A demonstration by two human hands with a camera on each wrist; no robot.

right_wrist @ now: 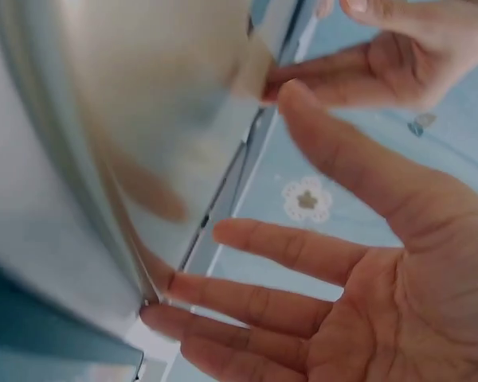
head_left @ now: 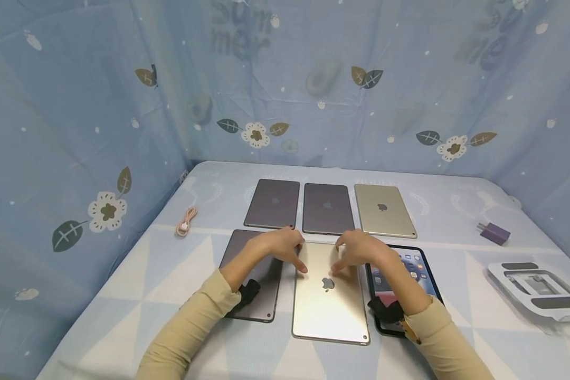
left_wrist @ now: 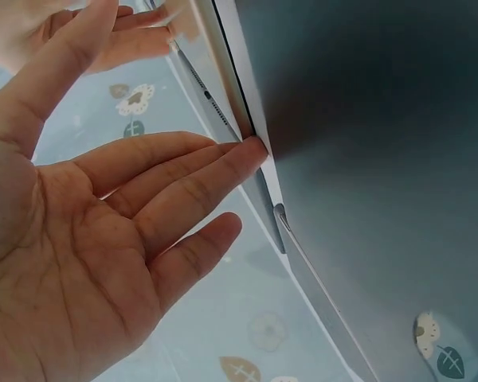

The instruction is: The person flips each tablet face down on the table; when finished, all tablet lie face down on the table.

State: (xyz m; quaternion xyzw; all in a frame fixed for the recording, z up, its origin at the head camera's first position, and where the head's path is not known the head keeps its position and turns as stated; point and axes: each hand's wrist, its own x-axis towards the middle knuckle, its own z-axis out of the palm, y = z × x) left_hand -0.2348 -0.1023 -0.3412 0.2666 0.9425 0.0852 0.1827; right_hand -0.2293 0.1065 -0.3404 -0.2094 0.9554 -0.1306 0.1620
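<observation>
A gold tablet [head_left: 330, 316] lies back up at the front middle, its apple logo showing. Over its far left corner is my left hand [head_left: 281, 247], with fingertips touching the tablet's edge in the left wrist view and the thumb held apart. My right hand [head_left: 358, 249] is at the far right corner, fingers extended to the edge in the right wrist view. Under the left forearm lies a dark grey tablet [head_left: 261, 287], partly covered. Beneath the right forearm, a black-rimmed tablet [head_left: 420, 264] faces up with its screen lit.
Behind them lie two dark grey tablets [head_left: 273, 203] [head_left: 328, 208] and another gold tablet [head_left: 385, 208], backs up. A coiled pink cable [head_left: 185, 221] is at the left. Toward the right are a purple charger [head_left: 495, 233] and a white folding stand [head_left: 539, 290]. Curtains [head_left: 290, 79] hang around the table.
</observation>
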